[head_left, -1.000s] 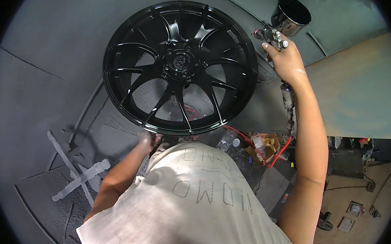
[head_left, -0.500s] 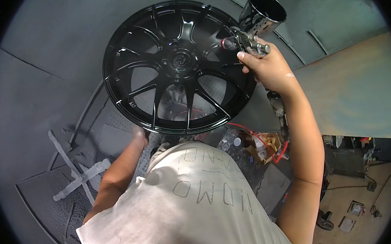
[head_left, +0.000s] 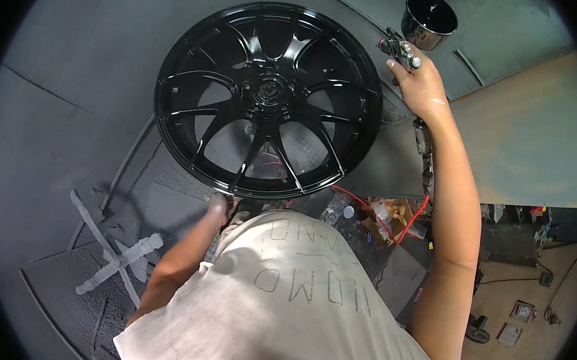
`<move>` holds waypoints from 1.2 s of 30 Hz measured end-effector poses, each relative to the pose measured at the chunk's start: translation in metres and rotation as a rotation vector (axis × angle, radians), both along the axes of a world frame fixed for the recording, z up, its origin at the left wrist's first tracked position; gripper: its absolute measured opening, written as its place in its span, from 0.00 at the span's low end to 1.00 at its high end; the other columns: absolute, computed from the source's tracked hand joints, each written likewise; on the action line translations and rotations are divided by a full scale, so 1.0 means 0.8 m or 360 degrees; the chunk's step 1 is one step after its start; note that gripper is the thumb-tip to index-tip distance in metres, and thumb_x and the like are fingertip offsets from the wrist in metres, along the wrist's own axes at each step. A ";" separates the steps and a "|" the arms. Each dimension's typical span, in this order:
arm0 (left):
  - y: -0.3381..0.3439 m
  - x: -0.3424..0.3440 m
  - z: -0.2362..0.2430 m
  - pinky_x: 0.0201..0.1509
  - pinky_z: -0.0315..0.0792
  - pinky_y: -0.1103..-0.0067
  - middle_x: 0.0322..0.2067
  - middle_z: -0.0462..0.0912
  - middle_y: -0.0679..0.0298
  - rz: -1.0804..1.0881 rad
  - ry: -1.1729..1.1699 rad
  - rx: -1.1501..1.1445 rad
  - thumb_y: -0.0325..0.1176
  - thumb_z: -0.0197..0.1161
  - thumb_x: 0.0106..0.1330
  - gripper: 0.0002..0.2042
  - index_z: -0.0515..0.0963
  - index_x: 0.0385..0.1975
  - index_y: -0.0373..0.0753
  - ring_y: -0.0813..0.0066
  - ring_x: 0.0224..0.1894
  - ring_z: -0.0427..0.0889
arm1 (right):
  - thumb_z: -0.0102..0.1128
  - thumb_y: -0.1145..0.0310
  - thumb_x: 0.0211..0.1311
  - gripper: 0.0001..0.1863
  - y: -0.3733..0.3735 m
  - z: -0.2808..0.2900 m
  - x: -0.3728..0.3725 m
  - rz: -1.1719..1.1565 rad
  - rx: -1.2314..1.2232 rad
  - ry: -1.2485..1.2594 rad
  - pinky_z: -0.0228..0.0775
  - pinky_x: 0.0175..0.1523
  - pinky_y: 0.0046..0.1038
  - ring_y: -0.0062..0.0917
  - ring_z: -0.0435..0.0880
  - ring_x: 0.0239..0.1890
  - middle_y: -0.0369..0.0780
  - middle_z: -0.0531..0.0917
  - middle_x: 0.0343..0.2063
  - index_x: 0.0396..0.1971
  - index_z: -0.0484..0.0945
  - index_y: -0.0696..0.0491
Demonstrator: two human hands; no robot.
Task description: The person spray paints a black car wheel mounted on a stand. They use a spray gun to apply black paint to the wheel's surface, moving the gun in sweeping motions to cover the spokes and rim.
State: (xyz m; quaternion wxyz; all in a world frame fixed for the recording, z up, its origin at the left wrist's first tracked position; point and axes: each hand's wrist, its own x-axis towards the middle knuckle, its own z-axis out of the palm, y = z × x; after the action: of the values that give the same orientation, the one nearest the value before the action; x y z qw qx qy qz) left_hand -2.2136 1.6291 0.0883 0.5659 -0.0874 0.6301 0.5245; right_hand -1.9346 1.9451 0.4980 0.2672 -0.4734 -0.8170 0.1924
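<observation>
A glossy black multi-spoke car wheel rim faces me at the top middle, with gaps between its spokes. My right hand is wrapped round a metal spray gun just off the wheel's upper right edge. The gun carries a black-stained paint cup, and a hose fitting hangs below the grip. Below the wheel's lower left edge is my left hand; its fingers are hidden by the rim, so whether they grip anything cannot be seen.
A red hose runs from the gun behind the wheel, past an open cardboard box with litter. To the lower left stands a grey-coated cross-shaped stand. Grey booth walls surround the wheel; a pale panel is at right.
The spray gun in my right hand has moved right and slightly up, away from the wheel's face. The wheel has turned, its spokes now at different angles. My left hand has shifted slightly right.
</observation>
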 end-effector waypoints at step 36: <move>0.005 -0.042 0.000 0.35 0.76 0.76 0.34 0.84 0.66 0.0080 0.0109 0.0085 0.36 0.49 0.73 0.11 0.79 0.40 0.42 0.74 0.33 0.82 | 0.64 0.68 0.63 0.18 -0.035 0.003 -0.022 0.0074 -0.0368 0.0093 0.76 0.42 0.30 0.29 0.85 0.34 0.41 0.86 0.34 0.54 0.79 0.52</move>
State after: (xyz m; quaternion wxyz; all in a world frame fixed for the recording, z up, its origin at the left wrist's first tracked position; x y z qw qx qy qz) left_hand -2.2476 1.6331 0.0887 0.5326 -0.0701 0.6326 0.5579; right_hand -1.9526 1.9170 0.5004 0.2298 -0.4763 -0.7920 0.3052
